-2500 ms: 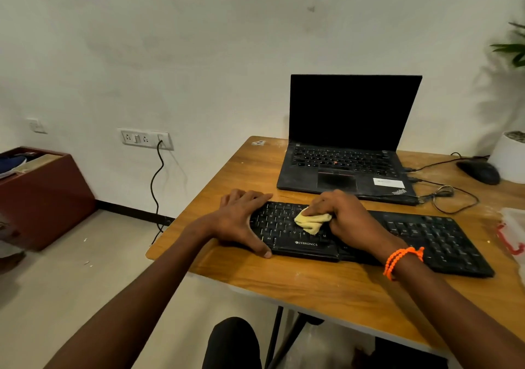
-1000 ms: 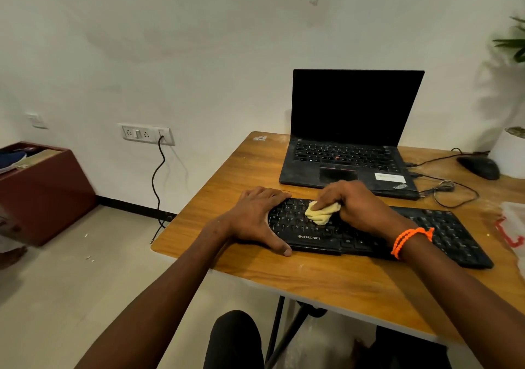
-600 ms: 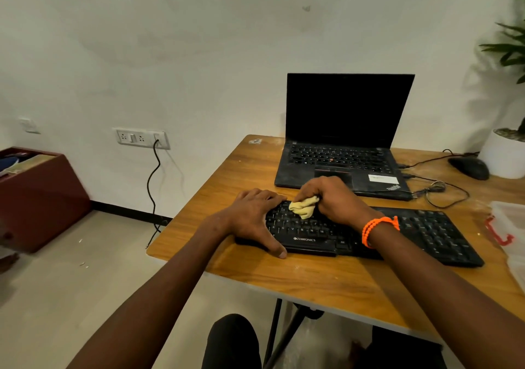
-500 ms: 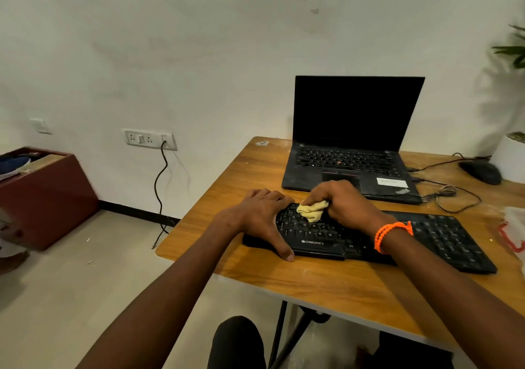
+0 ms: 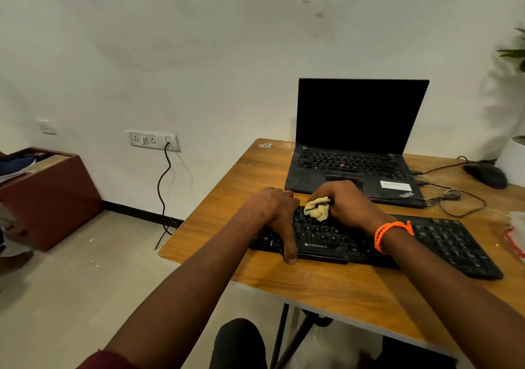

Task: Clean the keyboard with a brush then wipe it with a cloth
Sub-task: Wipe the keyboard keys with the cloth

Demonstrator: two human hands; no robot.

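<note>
Head view shows the right hand point(image 5: 345, 203) clutching a bunched yellow cloth point(image 5: 317, 211) against the black keyboard point(image 5: 443, 240), which lies on the wooden surface point(image 5: 326, 283). His left hand point(image 5: 274, 212) rests flat on the keyboard's left end, fingers relaxed, thumb over the near edge.

Wooden table point(image 5: 326, 286), black keyboard point(image 5: 443, 243), open laptop point(image 5: 352, 169), mouse point(image 5: 487, 175)

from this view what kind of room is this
Probably an office or home workspace: a wooden desk against a plain wall holds an open laptop, a separate black keyboard and a mouse.
</note>
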